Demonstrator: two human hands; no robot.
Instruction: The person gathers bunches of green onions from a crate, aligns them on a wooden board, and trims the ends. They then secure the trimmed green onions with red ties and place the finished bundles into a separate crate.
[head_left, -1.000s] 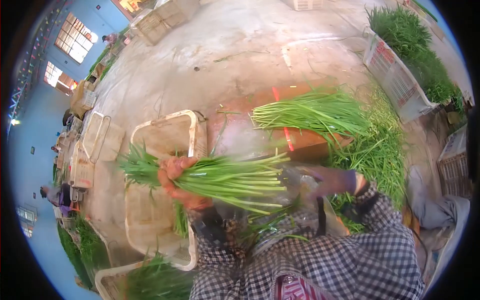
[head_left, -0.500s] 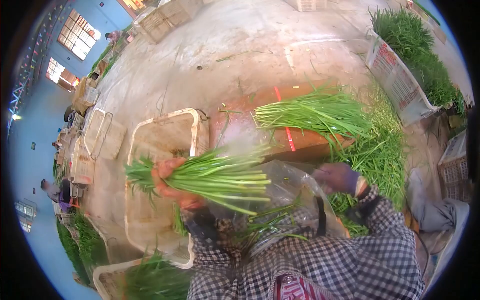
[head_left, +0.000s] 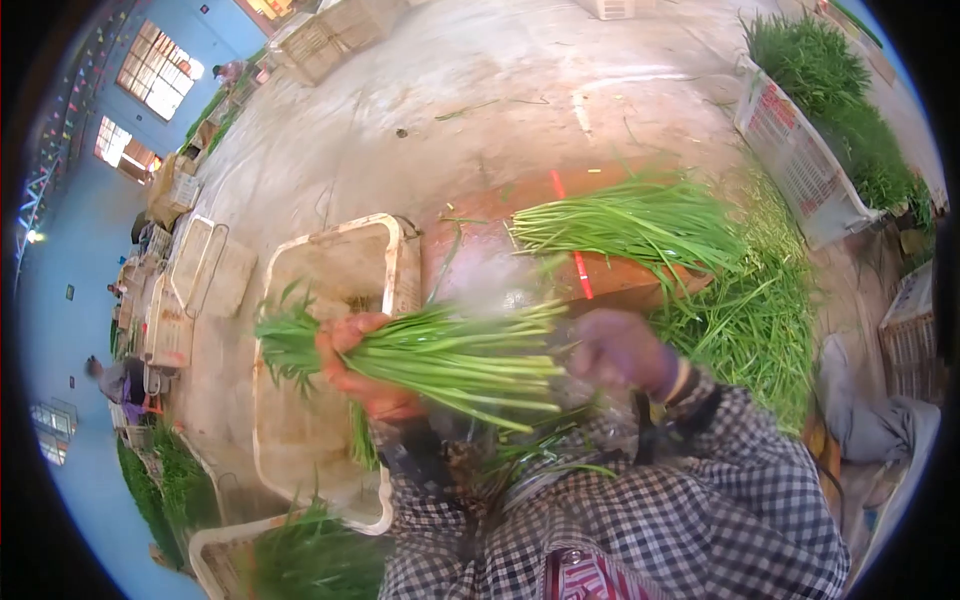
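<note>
My left hand (head_left: 365,365) is closed around a bunch of garlic chives (head_left: 460,360), the leafy tips sticking out to the left and the pale stalk ends pointing right. Close to those stalk ends is my right hand (head_left: 620,350), with purple at the wrist; motion smears its fingers, and I cannot make out whether it holds anything. Beyond the hands, a pile of chives (head_left: 630,225) lies on a reddish-brown board (head_left: 590,275) with a red strap (head_left: 582,272) across it. Clear plastic and loose stalks (head_left: 540,445) rest on my lap.
A cream plastic crate (head_left: 400,265) stands to the left, with another crate (head_left: 200,550) of greens below it. Loose leaves (head_left: 750,340) heap up on the right. A white crate of greens (head_left: 800,150) stands at the upper right. Other people (head_left: 120,385) are at far left.
My right hand has moved left and up to the stalk ends. The bunch in my left hand has shifted slightly right.
</note>
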